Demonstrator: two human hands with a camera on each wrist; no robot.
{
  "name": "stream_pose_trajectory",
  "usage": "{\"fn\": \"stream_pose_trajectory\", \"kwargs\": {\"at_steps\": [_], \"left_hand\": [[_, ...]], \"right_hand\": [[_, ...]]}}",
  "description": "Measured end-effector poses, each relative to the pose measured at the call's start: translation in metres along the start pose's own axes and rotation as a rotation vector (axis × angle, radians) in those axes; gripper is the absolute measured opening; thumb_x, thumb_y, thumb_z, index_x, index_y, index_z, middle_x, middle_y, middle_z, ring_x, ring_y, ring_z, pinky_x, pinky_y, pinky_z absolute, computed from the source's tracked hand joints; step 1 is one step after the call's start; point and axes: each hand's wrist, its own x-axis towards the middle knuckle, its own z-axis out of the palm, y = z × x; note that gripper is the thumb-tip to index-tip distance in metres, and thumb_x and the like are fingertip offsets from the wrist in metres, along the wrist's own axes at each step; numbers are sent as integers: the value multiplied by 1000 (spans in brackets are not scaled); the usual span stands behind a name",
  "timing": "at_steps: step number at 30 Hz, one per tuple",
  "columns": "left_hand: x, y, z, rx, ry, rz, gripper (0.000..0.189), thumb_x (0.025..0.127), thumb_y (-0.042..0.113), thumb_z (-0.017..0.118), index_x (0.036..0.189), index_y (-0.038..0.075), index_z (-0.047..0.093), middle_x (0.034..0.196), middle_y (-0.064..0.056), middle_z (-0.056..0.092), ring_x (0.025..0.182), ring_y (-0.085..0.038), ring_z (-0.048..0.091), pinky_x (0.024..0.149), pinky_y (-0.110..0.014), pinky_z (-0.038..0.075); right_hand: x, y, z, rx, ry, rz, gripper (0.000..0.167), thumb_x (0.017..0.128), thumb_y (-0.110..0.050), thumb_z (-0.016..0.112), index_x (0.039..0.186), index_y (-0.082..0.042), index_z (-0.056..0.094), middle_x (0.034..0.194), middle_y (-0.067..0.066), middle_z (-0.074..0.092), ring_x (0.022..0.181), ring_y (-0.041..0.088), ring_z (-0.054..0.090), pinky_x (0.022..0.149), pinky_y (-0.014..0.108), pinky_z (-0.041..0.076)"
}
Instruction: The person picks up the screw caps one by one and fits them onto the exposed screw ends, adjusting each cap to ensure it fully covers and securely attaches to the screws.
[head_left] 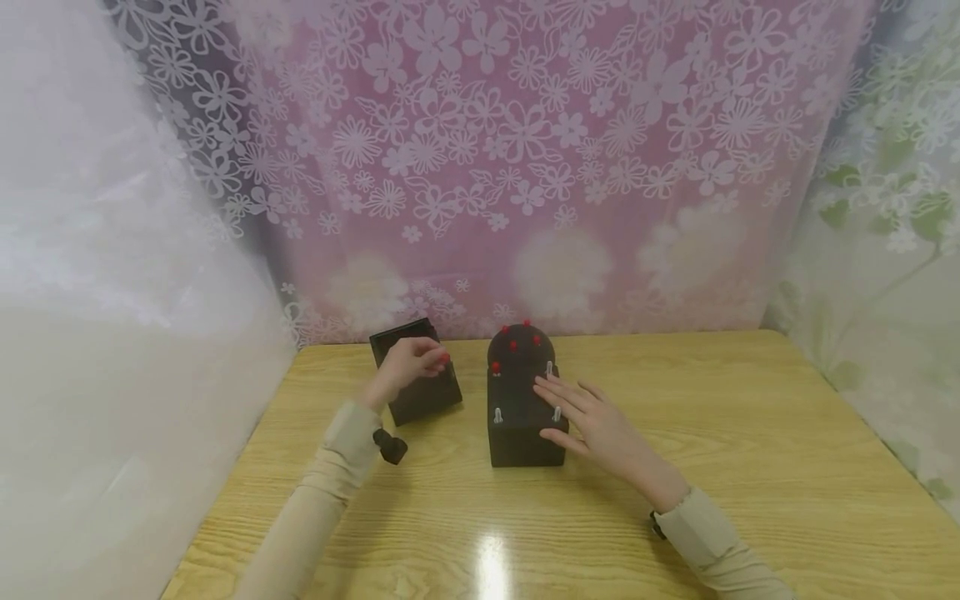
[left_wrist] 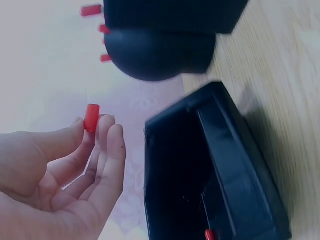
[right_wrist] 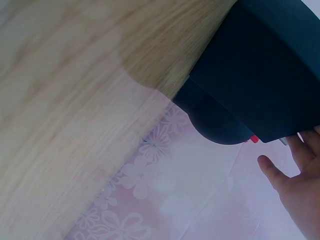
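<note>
Thumb and fingertips of my left hand point(head_left: 408, 367) pinch a small red cylindrical cap point(left_wrist: 91, 117), held up above the open black tray point(left_wrist: 260, 190). Inside that tray another red piece point(left_wrist: 209, 234) shows at the edge of the left wrist view. To the right stands a black block point(head_left: 525, 450) with a rounded far end. Several red caps point(head_left: 513, 345) stick up from its far part, and three bare pale pegs point(head_left: 498, 415) stand on it nearer to me. My right hand point(head_left: 611, 433) lies with extended fingers at the block's right side, fingertips over its top.
Both black things stand on a wood-grain table point(head_left: 712, 417). Behind it hangs a pink flowered curtain point(head_left: 525, 167), close to the rounded end. Pale sheets hang at the left and right sides.
</note>
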Motion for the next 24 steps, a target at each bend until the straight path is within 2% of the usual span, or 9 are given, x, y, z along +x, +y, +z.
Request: {"fn": "stream_pose_trajectory", "kwargs": {"at_steps": [6,10,13,20,24], "left_hand": [[-4,8,13,-87,19,64,27,104,12,58,118,-9,68,116,-26,70,102,-34,72,88,-39,60],[-5,16,21,-117,32,109,24,103,12,60,113,-7,70,113,-24,72,93,-22,74,88,-42,60],[-5,22,27,-111,38,132,23,103,12,60,112,-7,70,111,-23,73,90,-17,74,88,-43,60],[-5,40,39,-105,39,164,29,103,16,61,117,-8,69,112,-24,73,100,-34,73,88,-40,60],[-2,46,46,-104,41,183,29,103,19,63,115,-5,71,111,-21,73,101,-37,72,88,-38,60]], "right_hand": [[0,1,0,-7,3,-2,68,102,-55,50,151,-7,48,154,9,48,140,29,48,112,61,37],[1,0,0,-8,8,-5,68,102,-54,50,150,-6,49,154,10,49,139,30,49,111,61,38],[1,-1,-1,-7,10,-5,68,102,-55,50,150,-6,49,154,10,49,139,30,49,111,61,37],[0,-1,-1,0,9,-3,68,102,-54,52,151,-7,48,154,10,48,140,31,48,112,61,37],[0,-1,1,6,14,-2,68,101,-53,53,151,-7,48,154,10,48,140,31,48,112,62,36]]}}
